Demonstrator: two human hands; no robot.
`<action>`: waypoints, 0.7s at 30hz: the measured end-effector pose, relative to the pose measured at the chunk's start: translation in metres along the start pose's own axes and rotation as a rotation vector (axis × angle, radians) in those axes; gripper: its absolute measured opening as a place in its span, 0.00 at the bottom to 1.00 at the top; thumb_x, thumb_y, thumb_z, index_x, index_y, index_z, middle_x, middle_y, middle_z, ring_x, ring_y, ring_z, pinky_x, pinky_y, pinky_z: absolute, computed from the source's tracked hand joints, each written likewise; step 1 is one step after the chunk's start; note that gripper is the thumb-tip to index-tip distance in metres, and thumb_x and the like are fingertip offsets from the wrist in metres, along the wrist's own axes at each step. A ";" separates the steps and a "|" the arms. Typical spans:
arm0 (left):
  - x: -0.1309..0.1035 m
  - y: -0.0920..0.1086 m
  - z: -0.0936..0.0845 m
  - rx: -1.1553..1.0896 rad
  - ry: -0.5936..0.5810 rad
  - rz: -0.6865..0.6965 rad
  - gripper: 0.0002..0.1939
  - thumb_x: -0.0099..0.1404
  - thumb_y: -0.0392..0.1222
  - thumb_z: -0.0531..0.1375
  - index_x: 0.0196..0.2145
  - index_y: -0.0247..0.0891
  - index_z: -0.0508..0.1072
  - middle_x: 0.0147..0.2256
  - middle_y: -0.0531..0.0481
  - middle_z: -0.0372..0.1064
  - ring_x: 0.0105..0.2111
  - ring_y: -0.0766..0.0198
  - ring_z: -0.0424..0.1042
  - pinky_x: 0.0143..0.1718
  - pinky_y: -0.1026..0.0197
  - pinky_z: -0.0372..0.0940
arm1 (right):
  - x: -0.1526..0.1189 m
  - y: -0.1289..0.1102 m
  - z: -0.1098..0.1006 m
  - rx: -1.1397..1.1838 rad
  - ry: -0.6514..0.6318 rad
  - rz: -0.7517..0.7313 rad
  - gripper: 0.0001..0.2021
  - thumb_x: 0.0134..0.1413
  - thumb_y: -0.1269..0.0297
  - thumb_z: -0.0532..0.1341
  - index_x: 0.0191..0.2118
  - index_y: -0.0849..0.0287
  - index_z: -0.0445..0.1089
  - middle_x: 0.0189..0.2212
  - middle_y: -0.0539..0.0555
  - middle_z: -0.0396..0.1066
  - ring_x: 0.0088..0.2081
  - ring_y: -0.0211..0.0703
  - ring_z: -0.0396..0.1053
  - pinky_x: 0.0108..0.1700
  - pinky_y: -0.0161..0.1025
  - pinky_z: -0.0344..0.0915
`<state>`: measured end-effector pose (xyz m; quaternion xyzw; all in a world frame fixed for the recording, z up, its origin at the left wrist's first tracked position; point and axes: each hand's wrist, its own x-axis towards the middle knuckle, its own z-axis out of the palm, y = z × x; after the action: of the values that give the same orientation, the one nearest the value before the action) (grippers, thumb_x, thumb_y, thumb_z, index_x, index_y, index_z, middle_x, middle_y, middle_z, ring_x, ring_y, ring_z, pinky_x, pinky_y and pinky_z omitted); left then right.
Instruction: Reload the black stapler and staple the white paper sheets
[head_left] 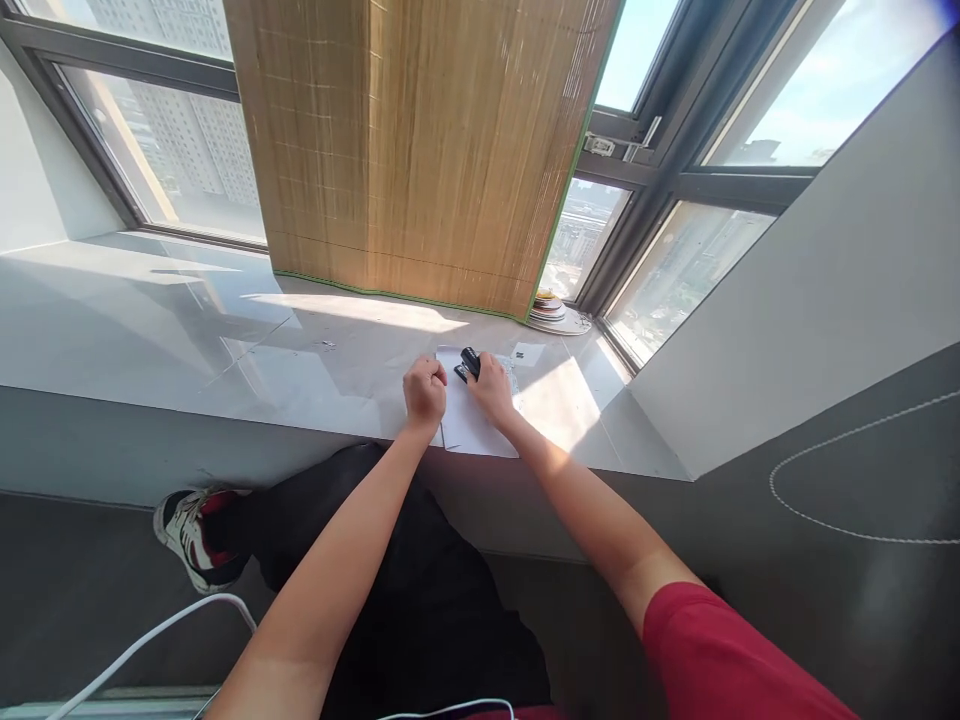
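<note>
A black stapler [470,361] is gripped in my right hand [493,388], its jaw end pointing to the far left over a white sheet of paper [472,430]. The sheet lies on the pale tiled window sill [337,385], close to its front edge. At the paper's left edge, my left hand [424,392] is closed like a fist; whether it holds anything is hidden by the fingers. Just beyond my right hand lies a small white piece [529,354] with a dark mark on it. Some clear, shiny material shows beside the right hand.
A bamboo blind [420,150] hangs over the window behind the sill. Stacked round discs [550,308] stand in the right corner by the frame. Small scraps [328,345] lie on the sill to the left. A beaded cord [772,485] loops at the right.
</note>
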<state>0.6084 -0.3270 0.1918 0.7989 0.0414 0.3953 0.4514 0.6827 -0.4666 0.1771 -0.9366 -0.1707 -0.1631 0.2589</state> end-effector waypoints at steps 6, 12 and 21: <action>-0.001 0.003 0.000 -0.048 -0.004 -0.012 0.15 0.55 0.26 0.49 0.17 0.42 0.58 0.24 0.48 0.63 0.27 0.60 0.64 0.29 0.58 0.58 | -0.016 0.060 -0.029 0.004 0.091 0.046 0.09 0.63 0.66 0.60 0.48 0.57 0.67 0.45 0.61 0.75 0.44 0.53 0.71 0.45 0.45 0.65; -0.003 0.002 0.004 -0.031 -0.052 0.013 0.15 0.54 0.25 0.49 0.17 0.42 0.58 0.23 0.49 0.62 0.26 0.60 0.63 0.29 0.58 0.58 | 0.004 0.096 -0.038 0.380 0.169 0.093 0.21 0.68 0.43 0.55 0.44 0.57 0.70 0.41 0.60 0.76 0.42 0.52 0.73 0.43 0.45 0.68; -0.013 0.009 0.009 0.009 -0.267 0.088 0.15 0.53 0.23 0.49 0.16 0.41 0.56 0.24 0.50 0.61 0.26 0.62 0.62 0.30 0.59 0.56 | 0.038 0.116 -0.034 -0.137 0.169 -0.053 0.13 0.70 0.57 0.55 0.43 0.59 0.73 0.42 0.61 0.72 0.42 0.49 0.67 0.44 0.44 0.63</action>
<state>0.6028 -0.3445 0.1882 0.8476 -0.0525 0.3046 0.4314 0.7565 -0.5699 0.1699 -0.9303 -0.1614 -0.2594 0.2031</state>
